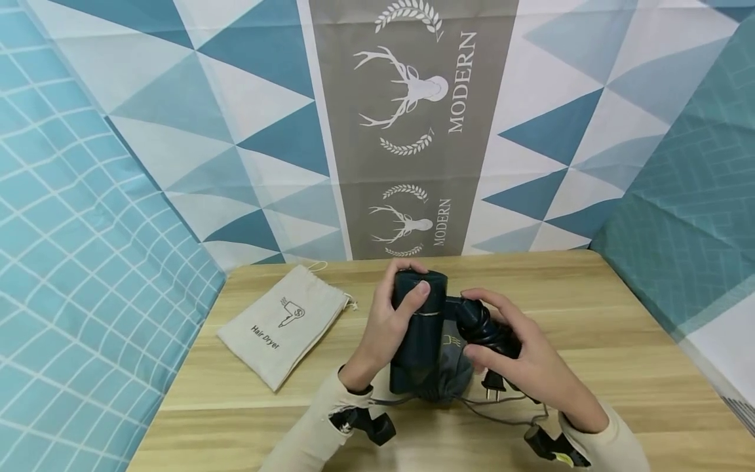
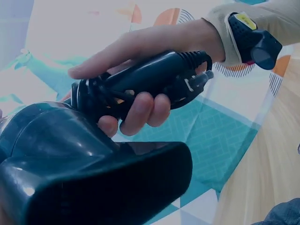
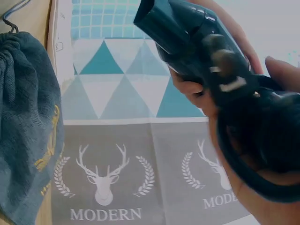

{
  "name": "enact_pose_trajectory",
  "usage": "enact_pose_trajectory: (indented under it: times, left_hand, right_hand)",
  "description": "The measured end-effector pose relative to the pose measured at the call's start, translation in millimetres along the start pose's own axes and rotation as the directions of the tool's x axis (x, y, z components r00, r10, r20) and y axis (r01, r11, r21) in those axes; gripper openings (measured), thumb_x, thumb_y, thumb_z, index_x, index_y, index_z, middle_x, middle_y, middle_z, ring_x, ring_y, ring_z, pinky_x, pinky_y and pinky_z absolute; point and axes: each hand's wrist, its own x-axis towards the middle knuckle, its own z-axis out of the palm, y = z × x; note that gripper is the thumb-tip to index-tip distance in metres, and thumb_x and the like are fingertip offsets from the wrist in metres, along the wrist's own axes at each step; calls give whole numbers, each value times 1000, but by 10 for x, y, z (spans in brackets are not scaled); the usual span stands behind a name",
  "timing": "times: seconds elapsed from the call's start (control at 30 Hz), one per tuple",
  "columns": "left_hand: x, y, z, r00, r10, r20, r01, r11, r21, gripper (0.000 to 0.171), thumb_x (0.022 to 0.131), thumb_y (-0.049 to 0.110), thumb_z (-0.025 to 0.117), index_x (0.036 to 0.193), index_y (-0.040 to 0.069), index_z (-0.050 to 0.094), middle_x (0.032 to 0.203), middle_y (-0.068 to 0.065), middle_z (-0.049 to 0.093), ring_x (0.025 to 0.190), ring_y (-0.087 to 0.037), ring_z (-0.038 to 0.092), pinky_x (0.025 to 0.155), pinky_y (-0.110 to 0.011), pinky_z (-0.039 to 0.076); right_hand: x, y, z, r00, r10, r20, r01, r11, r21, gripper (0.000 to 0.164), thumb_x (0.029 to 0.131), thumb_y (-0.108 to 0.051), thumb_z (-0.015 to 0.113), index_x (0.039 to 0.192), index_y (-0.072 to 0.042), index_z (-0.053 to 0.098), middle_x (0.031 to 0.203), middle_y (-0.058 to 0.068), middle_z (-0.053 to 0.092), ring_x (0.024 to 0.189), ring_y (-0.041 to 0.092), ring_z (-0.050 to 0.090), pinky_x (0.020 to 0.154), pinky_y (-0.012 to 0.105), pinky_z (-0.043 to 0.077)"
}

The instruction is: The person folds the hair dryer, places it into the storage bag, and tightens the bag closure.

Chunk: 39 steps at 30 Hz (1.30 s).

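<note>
1. The left hand point(image 1: 386, 324) wraps around the barrel of a dark teal hair dryer point(image 1: 417, 328), thumb across its upper end, fingers curled behind it.
2. The right hand point(image 1: 519, 357) clasps the dryer's folded handle with the black power cord point(image 1: 485, 328) coiled around it; in the left wrist view its fingers point(image 2: 140, 110) curl under that bundle.
3. The plug point(image 1: 493, 388) hangs just below the right hand, prongs pointing down.
4. The dryer is held just above the middle of the wooden table point(image 1: 619, 341), over a dark grey drawstring pouch point(image 1: 451, 380) lying beneath it.
5. A beige cloth bag point(image 1: 283, 324) printed "Hair Dryer" lies flat on the table, well left of the hands.
6. Behind the table hangs a backdrop point(image 1: 413, 131) with deer heads and "MODERN".
</note>
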Motion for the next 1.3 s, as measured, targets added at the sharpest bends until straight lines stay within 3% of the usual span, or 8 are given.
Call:
enact_pose_trajectory:
  times: [0.13, 0.33, 0.47, 0.57, 0.77, 0.87, 1.07, 1.3]
  left_hand:
    - [-25, 15, -1, 1000, 11, 8, -10, 1000, -4, 36, 99, 34, 59, 124, 9, 51, 113, -10, 58, 93, -25, 62, 77, -35, 56]
    - [-58, 34, 33, 999, -12, 41, 14, 999, -53, 48, 100, 34, 58, 139, 12, 39, 113, -12, 60, 98, -23, 64, 82, -36, 56]
    - [-59, 48, 19, 992, 63, 110, -46, 988, -147, 57, 99, 34, 61, 140, 3, 36, 126, -25, 56, 110, -26, 62, 91, -36, 53]
    - [-78, 78, 27, 984, 120, 130, -91, 974, -205, 50, 98, 29, 64, 131, -3, 45, 123, -31, 55, 108, -33, 64, 91, -42, 54]
    - [-124, 133, 95, 985, 166, 42, -159, 977, -142, 19, 96, 13, 63, 104, -3, 58, 110, -26, 61, 98, -38, 65, 87, -45, 56]
    - [-134, 155, 104, 985, 172, 29, -168, 980, -103, 16, 95, 14, 63, 101, 0, 60, 108, -25, 62, 101, -39, 63, 88, -42, 55]
    - [-153, 191, 112, 980, 182, 81, -173, 979, -113, 17, 97, 16, 62, 101, 0, 59, 107, -25, 61, 99, -38, 63, 85, -46, 56]
    - [-180, 250, 115, 975, 218, 54, -212, 973, -92, 16, 97, 16, 61, 100, 0, 59, 107, -21, 63, 97, -33, 64, 85, -44, 56]
  right_hand:
    - [-10, -17, 24, 1000, 3, -19, -4, 998, -56, 66, 93, -1, 67, 150, -18, 37, 115, 7, 66, 90, 19, 66, 68, 33, 56]
    - [-32, -73, 12, 998, 19, -62, -21, 999, -24, 60, 94, 2, 65, 147, -15, 42, 108, 8, 67, 76, 22, 67, 61, 36, 57]
    - [-86, -132, -29, 998, 24, -55, -27, 999, -45, 59, 91, 3, 68, 143, -14, 48, 106, 5, 69, 67, 20, 64, 56, 34, 54]
    - [-127, -185, -30, 999, 16, -36, -19, 997, -78, 58, 89, 2, 71, 140, -15, 50, 108, 2, 70, 72, 16, 65, 58, 32, 54]
    - [-140, -261, 35, 999, -4, -33, -1, 991, -136, 59, 88, -1, 74, 139, -17, 52, 106, -1, 70, 76, 14, 65, 63, 30, 53]
    - [-143, -280, 37, 1000, 4, -8, -5, 987, -161, 58, 89, -2, 73, 140, -20, 52, 114, -3, 67, 80, 12, 64, 65, 29, 53]
    - [-159, -302, 36, 998, -25, 51, 34, 984, -174, 58, 90, -2, 72, 141, -20, 53, 134, -1, 59, 98, 14, 65, 75, 30, 56]
    - [-159, -267, 138, 987, -157, -33, 152, 980, -125, 60, 82, 9, 73, 137, -9, 56, 130, 6, 61, 95, 17, 66, 71, 28, 56]
